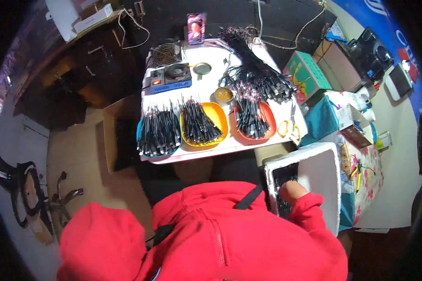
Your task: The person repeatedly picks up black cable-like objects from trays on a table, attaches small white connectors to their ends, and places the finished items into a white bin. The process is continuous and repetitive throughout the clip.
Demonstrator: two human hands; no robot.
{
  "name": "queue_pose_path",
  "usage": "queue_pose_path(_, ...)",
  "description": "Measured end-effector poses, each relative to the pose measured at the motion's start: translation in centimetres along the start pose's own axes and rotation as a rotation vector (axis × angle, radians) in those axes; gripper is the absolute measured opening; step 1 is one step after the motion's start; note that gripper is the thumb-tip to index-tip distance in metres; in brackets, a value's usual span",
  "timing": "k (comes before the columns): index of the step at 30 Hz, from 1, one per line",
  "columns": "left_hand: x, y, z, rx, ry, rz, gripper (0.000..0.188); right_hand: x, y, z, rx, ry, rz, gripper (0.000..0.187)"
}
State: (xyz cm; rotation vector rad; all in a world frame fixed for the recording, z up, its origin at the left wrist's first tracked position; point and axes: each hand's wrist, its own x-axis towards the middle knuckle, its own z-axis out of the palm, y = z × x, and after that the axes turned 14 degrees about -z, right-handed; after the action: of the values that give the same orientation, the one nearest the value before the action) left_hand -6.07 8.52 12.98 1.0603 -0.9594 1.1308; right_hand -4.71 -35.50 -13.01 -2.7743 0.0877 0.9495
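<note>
My right hand [292,191] reaches down into a white foam box [324,175] at my right side. Dark cables [286,174] lie inside it, and my fingers are hidden among them. Only the red left sleeve [103,234] shows at the lower left; my left hand is out of view. On the white table [201,151] ahead, bundles of black cables with bare wire ends fill a blue tray [157,153], a yellow tray [216,112] and an orange tray [265,111]. A larger heap of black cables [253,63] lies at the far right of the table.
A blue soldering unit [170,84], a small fan [166,54], a round tin [202,69], a bowl of amber stuff [223,94], yellow-handled scissors [283,128] and a propped phone [196,29] stand on the table. A green carton [309,75] is to the right.
</note>
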Motion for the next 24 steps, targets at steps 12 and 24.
queue_pose_path(12,-10.5,-20.6,-5.0,1.312,-0.506,-1.101,0.018,9.1,-22.2,-11.9,0.251,0.817,-0.765,0.02)
queue_pose_path(24,-15.7,-25.0,-9.5,1.377,-0.465,-1.147,0.011,16.3,-24.4,-11.6,0.219,0.792,-0.554,0.02)
